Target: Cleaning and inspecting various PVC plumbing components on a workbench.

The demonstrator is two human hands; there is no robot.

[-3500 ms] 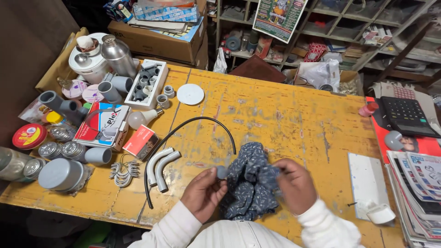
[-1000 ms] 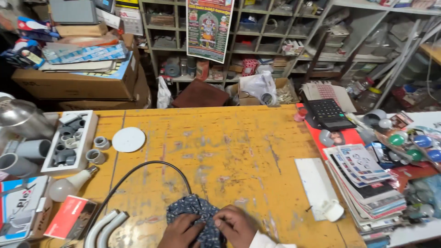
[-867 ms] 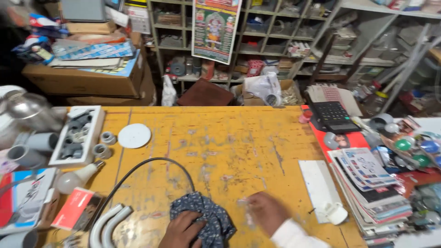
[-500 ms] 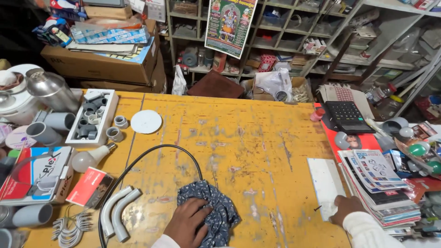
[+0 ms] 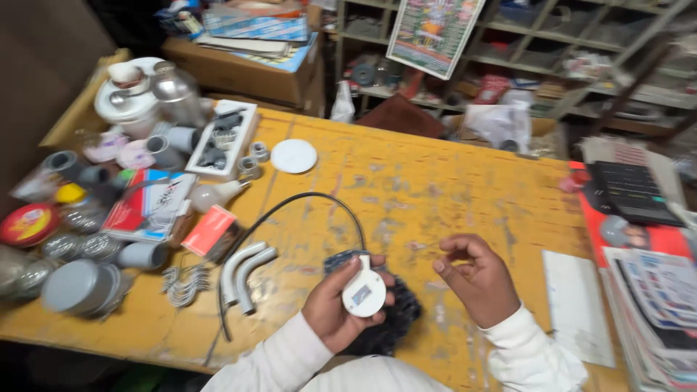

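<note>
Lower center of frame: left hand [image 5: 341,308] grasps 1 white round fitting [image 5: 364,292] above the dark cloth [image 5: 388,327]; right hand [image 5: 475,279] hovers loosely curled, holding nothing; wiping appears unfinished.

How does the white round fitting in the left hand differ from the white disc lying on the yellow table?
The small white round fitting is gripped in the left hand, tilted up off the table; the flat white disc lies loose near the far edge. The fitting carries a pale label and a top tab; the disc looks plain and wider. Both are white and round.
</note>
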